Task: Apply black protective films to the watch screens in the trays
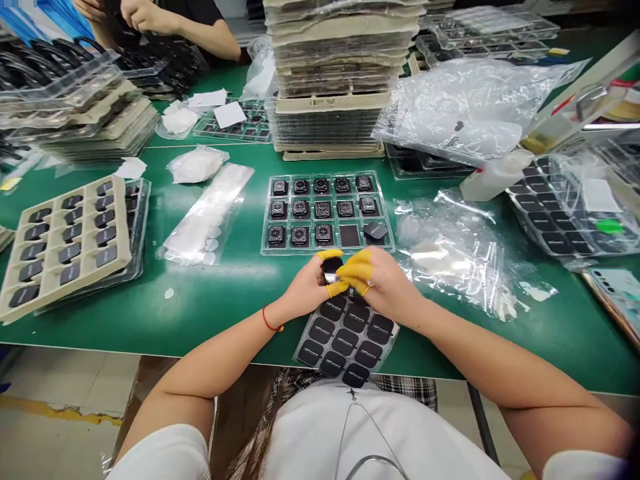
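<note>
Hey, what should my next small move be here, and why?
I'd perhaps press a black label from the sheet onto the dark watch piece: your left hand grips it, your right hand is right at it, and the front-right piece in the clear tray seems to wear a similar label. Whether your right hand already holds a label is hidden.

Dark, glossy watch body (331,269) between hands (306,287)
</note>
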Demonstrator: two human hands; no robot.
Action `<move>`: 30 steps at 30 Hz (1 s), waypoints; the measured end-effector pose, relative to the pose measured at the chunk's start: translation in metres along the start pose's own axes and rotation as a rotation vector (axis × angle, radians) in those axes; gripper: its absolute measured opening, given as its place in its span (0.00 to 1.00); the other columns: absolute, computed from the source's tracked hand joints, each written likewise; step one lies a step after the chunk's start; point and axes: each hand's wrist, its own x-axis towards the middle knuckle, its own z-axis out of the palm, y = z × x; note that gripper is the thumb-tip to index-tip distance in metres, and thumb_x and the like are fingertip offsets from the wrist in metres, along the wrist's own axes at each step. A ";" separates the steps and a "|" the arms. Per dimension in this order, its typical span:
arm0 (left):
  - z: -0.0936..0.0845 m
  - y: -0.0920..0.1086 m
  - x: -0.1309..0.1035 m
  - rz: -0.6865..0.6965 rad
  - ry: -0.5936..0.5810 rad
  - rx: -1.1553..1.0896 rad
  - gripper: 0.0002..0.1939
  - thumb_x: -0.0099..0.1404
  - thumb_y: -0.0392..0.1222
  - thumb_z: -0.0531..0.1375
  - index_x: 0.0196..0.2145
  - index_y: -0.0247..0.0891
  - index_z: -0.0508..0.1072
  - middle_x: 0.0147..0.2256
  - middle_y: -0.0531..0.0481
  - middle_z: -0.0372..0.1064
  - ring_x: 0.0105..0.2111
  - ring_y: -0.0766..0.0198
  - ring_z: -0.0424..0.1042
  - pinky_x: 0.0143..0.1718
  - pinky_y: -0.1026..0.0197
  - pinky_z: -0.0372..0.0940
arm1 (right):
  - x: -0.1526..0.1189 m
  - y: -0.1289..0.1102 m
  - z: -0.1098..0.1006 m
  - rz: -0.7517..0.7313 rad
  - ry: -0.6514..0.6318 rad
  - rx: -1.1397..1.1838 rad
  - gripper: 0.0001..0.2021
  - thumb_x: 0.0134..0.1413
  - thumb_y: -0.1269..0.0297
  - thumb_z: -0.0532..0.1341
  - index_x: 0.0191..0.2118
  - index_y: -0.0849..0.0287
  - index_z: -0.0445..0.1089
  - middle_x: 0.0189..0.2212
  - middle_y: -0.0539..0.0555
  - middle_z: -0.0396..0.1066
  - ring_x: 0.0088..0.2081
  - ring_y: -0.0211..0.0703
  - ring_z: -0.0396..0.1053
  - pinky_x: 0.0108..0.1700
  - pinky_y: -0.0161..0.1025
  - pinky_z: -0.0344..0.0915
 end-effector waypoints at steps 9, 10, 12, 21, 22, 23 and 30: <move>-0.004 0.029 -0.013 -0.105 -0.242 -0.018 0.27 0.61 0.37 0.64 0.55 0.43 0.58 0.36 0.52 0.62 0.34 0.67 0.67 0.35 0.63 0.65 | -0.046 0.069 -0.042 0.454 0.125 -0.490 0.13 0.59 0.61 0.57 0.46 0.57 0.73 0.44 0.67 0.71 0.47 0.62 0.67 0.47 0.58 0.64; -0.004 0.030 -0.014 -0.109 -0.241 -0.020 0.27 0.61 0.37 0.64 0.54 0.43 0.58 0.36 0.52 0.63 0.34 0.67 0.68 0.35 0.64 0.64 | -0.050 0.052 -0.032 0.347 0.041 -0.427 0.12 0.60 0.61 0.57 0.46 0.55 0.73 0.43 0.64 0.72 0.47 0.60 0.67 0.46 0.56 0.65; -0.004 0.031 -0.013 -0.115 -0.242 -0.032 0.26 0.61 0.38 0.64 0.54 0.43 0.58 0.36 0.52 0.63 0.35 0.67 0.69 0.35 0.64 0.64 | -0.057 0.023 -0.011 0.161 -0.214 -0.286 0.09 0.59 0.61 0.58 0.41 0.54 0.73 0.39 0.60 0.73 0.40 0.55 0.70 0.39 0.52 0.68; -0.004 0.013 -0.009 -0.042 -0.128 0.111 0.28 0.57 0.38 0.66 0.54 0.41 0.62 0.41 0.49 0.69 0.37 0.66 0.71 0.39 0.63 0.68 | -0.027 -0.016 -0.012 0.028 -0.003 -0.103 0.07 0.61 0.65 0.57 0.37 0.54 0.73 0.36 0.55 0.75 0.38 0.45 0.70 0.41 0.46 0.67; -0.004 0.011 -0.009 -0.023 -0.140 0.130 0.28 0.57 0.38 0.66 0.54 0.41 0.63 0.41 0.49 0.69 0.37 0.65 0.71 0.38 0.63 0.68 | -0.022 -0.023 -0.008 -0.060 -0.013 -0.098 0.07 0.61 0.64 0.58 0.36 0.53 0.74 0.37 0.54 0.75 0.39 0.45 0.70 0.43 0.46 0.67; -0.004 0.010 -0.009 -0.012 -0.156 0.159 0.28 0.56 0.37 0.66 0.53 0.41 0.64 0.40 0.50 0.70 0.37 0.65 0.71 0.37 0.63 0.67 | -0.017 -0.030 -0.002 -0.125 -0.036 -0.104 0.08 0.62 0.64 0.57 0.36 0.51 0.75 0.37 0.53 0.76 0.40 0.45 0.69 0.43 0.45 0.66; -0.002 0.011 -0.009 -0.040 -0.055 0.081 0.28 0.57 0.41 0.68 0.53 0.40 0.65 0.38 0.50 0.70 0.34 0.67 0.71 0.35 0.64 0.68 | 0.001 -0.007 0.023 0.110 0.090 -0.028 0.12 0.64 0.63 0.53 0.40 0.54 0.74 0.38 0.58 0.72 0.40 0.46 0.68 0.42 0.45 0.67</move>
